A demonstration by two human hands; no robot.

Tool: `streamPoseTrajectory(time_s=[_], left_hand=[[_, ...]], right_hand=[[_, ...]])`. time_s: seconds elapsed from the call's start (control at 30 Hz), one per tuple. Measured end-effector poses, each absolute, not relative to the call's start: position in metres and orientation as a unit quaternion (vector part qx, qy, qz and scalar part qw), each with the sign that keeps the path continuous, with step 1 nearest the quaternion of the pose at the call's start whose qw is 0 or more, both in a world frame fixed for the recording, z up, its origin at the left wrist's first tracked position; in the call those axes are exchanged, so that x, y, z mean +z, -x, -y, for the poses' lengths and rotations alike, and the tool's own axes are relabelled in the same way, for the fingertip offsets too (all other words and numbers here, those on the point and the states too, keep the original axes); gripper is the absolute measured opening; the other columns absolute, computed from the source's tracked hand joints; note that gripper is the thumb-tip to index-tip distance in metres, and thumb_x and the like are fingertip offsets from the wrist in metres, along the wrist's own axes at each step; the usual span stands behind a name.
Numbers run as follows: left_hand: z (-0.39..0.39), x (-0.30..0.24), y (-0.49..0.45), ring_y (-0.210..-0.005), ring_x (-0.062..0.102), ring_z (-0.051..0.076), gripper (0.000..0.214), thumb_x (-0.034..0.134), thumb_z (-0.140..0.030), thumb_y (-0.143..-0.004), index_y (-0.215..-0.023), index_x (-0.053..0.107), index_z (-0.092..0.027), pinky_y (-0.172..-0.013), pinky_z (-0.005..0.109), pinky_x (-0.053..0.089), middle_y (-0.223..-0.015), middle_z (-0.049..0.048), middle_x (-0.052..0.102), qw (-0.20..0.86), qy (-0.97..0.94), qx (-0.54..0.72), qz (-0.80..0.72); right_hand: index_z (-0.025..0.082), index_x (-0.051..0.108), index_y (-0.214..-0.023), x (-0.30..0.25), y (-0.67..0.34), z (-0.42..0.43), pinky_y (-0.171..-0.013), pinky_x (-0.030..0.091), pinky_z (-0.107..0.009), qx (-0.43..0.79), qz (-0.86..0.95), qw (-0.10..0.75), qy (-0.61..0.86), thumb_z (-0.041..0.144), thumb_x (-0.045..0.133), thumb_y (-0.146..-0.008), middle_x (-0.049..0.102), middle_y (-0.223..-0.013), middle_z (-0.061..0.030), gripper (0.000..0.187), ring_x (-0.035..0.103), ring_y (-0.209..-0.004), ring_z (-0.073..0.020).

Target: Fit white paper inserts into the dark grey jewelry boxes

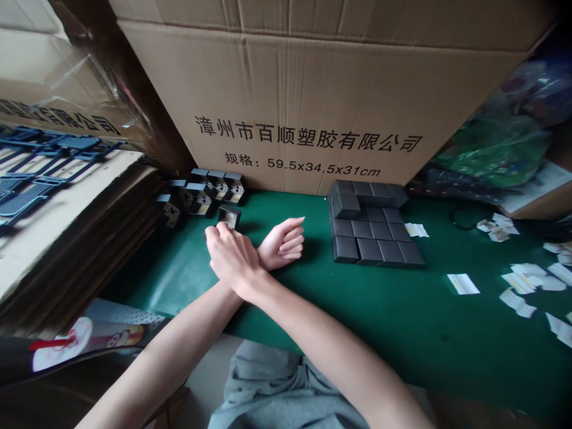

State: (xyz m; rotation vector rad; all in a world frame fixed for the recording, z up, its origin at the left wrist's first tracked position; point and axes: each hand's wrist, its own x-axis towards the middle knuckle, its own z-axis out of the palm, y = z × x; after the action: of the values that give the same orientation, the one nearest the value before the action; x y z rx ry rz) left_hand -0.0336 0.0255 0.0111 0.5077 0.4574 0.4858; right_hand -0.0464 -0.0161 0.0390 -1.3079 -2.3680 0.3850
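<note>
My forearms cross over the green table (pixel 357 310). My right hand (pixel 230 256) reaches left across my left wrist, and its fingertips close on a small open black box (pixel 229 215) standing on the table. My left hand (pixel 283 241) lies to the right of it on the green surface, its fingers curled in with nothing visible in them. Behind the held box is a cluster of several similar open black boxes (pixel 203 193).
A block of several closed black boxes (pixel 373 229) sits to the right. White paper slips (pixel 518 283) are scattered at the far right. A large printed cardboard carton (pixel 313 101) stands along the back. Flattened cardboard (pixel 67 238) and blue plastic frames (pixel 40 161) are on the left.
</note>
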Motion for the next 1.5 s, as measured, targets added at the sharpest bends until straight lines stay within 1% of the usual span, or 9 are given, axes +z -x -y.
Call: streamPoseTrajectory(time_s=[0.1,0.2,0.27,0.37,0.5,0.63,0.9,1.23,1.5], left_hand=[[-0.025,0.01,0.031,-0.027,0.021,0.006,0.064,0.045,-0.034,-0.108,-0.047,0.031,-0.02,-0.031,0.018,0.017,-0.034,-0.0046,0.026,0.909,-0.258,0.234,-0.229],[-0.027,0.007,0.027,-0.028,0.02,0.005,0.059,0.051,-0.034,-0.105,-0.05,0.038,-0.019,-0.031,0.017,0.017,-0.035,-0.0059,0.028,0.903,-0.261,0.249,-0.233],[-0.028,0.004,0.025,-0.031,0.025,0.005,0.052,0.057,-0.034,-0.102,-0.054,0.045,-0.018,-0.033,0.016,0.022,-0.039,-0.0062,0.033,0.9,-0.256,0.261,-0.237],[-0.029,0.0,0.024,-0.035,0.037,0.006,0.044,0.06,-0.035,-0.099,-0.059,0.053,-0.017,-0.038,0.018,0.033,-0.045,-0.0043,0.043,0.899,-0.237,0.271,-0.249],[-0.028,0.0,0.023,-0.041,0.049,0.01,0.052,0.05,-0.045,-0.105,-0.062,0.056,-0.017,-0.042,0.021,0.04,-0.05,0.0007,0.054,0.899,-0.21,0.276,-0.267],[-0.025,0.008,0.023,-0.056,0.062,0.011,0.059,0.048,-0.057,-0.105,-0.067,0.062,-0.014,-0.057,0.021,0.051,-0.063,0.0055,0.065,0.891,-0.117,0.31,-0.311],[-0.024,0.012,0.021,-0.065,0.066,0.019,0.076,0.035,-0.076,-0.099,-0.083,0.074,-0.012,-0.063,0.027,0.054,-0.071,0.0111,0.07,0.874,-0.186,0.341,-0.292],[-0.026,0.023,0.02,-0.059,0.063,0.015,0.058,0.034,-0.051,-0.106,-0.076,0.066,-0.014,-0.06,0.024,0.053,-0.066,0.0079,0.065,0.842,-0.199,0.393,-0.311],[-0.032,0.02,0.02,-0.059,0.066,0.017,0.055,0.031,-0.045,-0.109,-0.085,0.068,-0.012,-0.053,0.027,0.054,-0.076,0.0097,0.071,0.844,-0.193,0.384,-0.32]], right_hand=[[0.02,0.063,-0.123,0.025,0.027,0.027,-0.078,0.059,-0.029,0.086,0.868,0.262,0.413,0.009,0.035,-0.105,0.069,-0.119,-0.0081,0.035,0.071,-0.106,-0.0194],[0.021,0.069,-0.114,0.006,-0.006,0.041,-0.09,0.057,-0.028,0.002,0.874,0.341,0.345,0.007,0.032,-0.106,0.072,-0.104,-0.005,0.041,0.07,-0.096,-0.0159],[0.018,0.072,-0.108,-0.003,-0.033,0.051,-0.089,0.057,-0.027,-0.056,0.855,0.434,0.279,0.006,0.039,-0.104,0.074,-0.1,-0.0052,0.035,0.071,-0.094,-0.015],[0.018,0.072,-0.105,-0.006,-0.071,0.063,-0.083,0.059,-0.029,-0.107,0.832,0.477,0.261,0.004,0.05,-0.099,0.075,-0.094,-0.0048,0.026,0.07,-0.083,-0.0152],[0.018,0.071,-0.11,-0.005,-0.102,0.068,-0.081,0.061,-0.032,-0.131,0.823,0.465,0.3,0.002,0.053,-0.096,0.075,-0.091,-0.0058,0.028,0.07,-0.082,-0.0167],[0.019,0.071,-0.117,-0.007,-0.11,0.061,-0.079,0.061,-0.034,-0.14,0.801,0.454,0.364,0.002,0.056,-0.095,0.077,-0.097,-0.0086,0.031,0.069,-0.086,-0.0195],[0.02,0.076,-0.12,-0.01,-0.112,0.047,-0.085,0.056,-0.04,-0.145,0.803,0.371,0.444,0.008,0.053,-0.1,0.077,-0.102,-0.0094,0.032,0.065,-0.095,-0.0233],[0.02,0.075,-0.123,-0.005,-0.115,0.055,-0.081,0.055,-0.038,-0.141,0.82,0.376,0.408,0.018,0.052,-0.103,0.077,-0.106,-0.0103,0.03,0.065,-0.085,-0.0207],[0.026,0.08,-0.101,0.015,-0.168,0.056,-0.068,0.056,-0.034,-0.268,0.782,0.4,0.396,0.02,0.052,-0.098,0.077,-0.088,-0.0047,0.029,0.066,-0.073,-0.0181]])
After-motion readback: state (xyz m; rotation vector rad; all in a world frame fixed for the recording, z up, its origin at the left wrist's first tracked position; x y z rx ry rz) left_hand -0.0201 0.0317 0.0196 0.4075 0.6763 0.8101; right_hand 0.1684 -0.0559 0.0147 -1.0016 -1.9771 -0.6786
